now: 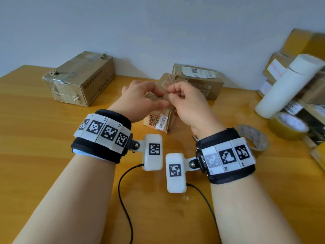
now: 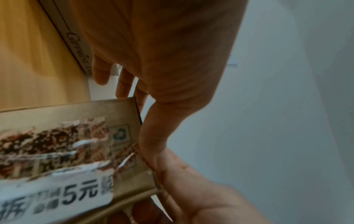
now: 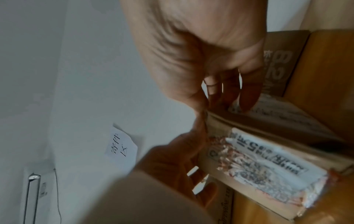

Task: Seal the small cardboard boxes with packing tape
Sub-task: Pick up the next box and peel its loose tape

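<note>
Wooden table [image 1: 44, 138] against a pale blue-grey wall [image 1: 158, 23]; we log several cardboard items on it. Small box [image 1: 158, 118] sits mid-table, directly under both hands, w/ a torn red-printed label and white sticker on its near face. Its top flap [image 1: 164, 83] stands up between the hands.

Left hand [image 1: 139, 99]: grip pinching the flap edge, thumb [image 2: 153, 133] pressed on the cardboard rim per left wrist view; other fingers extended behind the box. Right hand [image 1: 186, 101]: fingers curled, grip pinching the same flap from the opp. side; right wrist view is blurred, so we cannot tell exact fingertip contact.

Other items noted:
- Large box [image 1: 79, 80], far left, worn tape on top, well apart from the hands.
- Second box [image 1: 198, 80] w/ a shipping label, just behind the small box.
- Tape roll [image 1: 253, 138], clear, lying flat near the right wrist.
- Brown tape roll [image 1: 288, 125] further right, beside a white cylinder [image 1: 288, 85] leaning on stacked boxes [image 1: 302, 46] at the right edge.
- Both wrists carry black bands w/ marker tags; cables trail toward the near edge.
</note>
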Action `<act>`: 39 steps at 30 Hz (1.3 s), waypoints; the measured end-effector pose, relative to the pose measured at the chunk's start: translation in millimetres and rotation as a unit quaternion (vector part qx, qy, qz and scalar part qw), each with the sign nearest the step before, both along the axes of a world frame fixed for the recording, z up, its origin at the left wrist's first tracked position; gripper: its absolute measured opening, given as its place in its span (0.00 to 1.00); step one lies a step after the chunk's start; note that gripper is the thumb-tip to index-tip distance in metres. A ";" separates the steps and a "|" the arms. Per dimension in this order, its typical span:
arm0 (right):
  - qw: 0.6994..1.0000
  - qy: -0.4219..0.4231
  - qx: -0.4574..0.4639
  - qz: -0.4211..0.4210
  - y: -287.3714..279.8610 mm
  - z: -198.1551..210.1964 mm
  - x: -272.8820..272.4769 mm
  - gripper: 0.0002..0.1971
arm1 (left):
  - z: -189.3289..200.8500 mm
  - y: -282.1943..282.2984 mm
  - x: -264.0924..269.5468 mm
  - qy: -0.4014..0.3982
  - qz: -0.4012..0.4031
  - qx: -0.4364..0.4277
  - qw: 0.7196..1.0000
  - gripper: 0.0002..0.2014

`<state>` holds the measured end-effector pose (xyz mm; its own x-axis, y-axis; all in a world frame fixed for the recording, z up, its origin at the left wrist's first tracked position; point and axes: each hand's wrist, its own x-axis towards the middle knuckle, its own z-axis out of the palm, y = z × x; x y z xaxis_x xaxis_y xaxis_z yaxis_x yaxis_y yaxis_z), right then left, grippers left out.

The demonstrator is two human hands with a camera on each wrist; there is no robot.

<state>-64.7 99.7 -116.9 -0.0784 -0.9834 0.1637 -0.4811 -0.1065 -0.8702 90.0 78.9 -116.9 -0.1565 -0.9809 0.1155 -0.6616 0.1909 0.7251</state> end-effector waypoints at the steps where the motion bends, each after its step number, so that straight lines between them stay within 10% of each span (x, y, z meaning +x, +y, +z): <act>1: 1.000 -0.002 0.002 -0.003 4.5 1.7 -4.8 0.09 | -0.1 0.1 -0.8 0.000 -0.001 -0.002 1.000 0.14; 24: 0.872 0.374 0.245 -0.199 33.6 -1.4 -120.0 0.15 | 1.3 2.9 -7.6 -0.043 0.004 -0.036 0.998 0.17; 33: 0.981 0.118 0.073 -0.137 32.0 24.2 -89.8 0.08 | 10.6 6.4 -0.8 -0.056 -0.025 -0.041 0.997 0.24; 39: 0.996 -0.030 0.064 -0.052 19.8 50.2 -52.8 0.08 | 23.7 11.2 8.1 0.009 -0.094 -0.050 0.994 0.16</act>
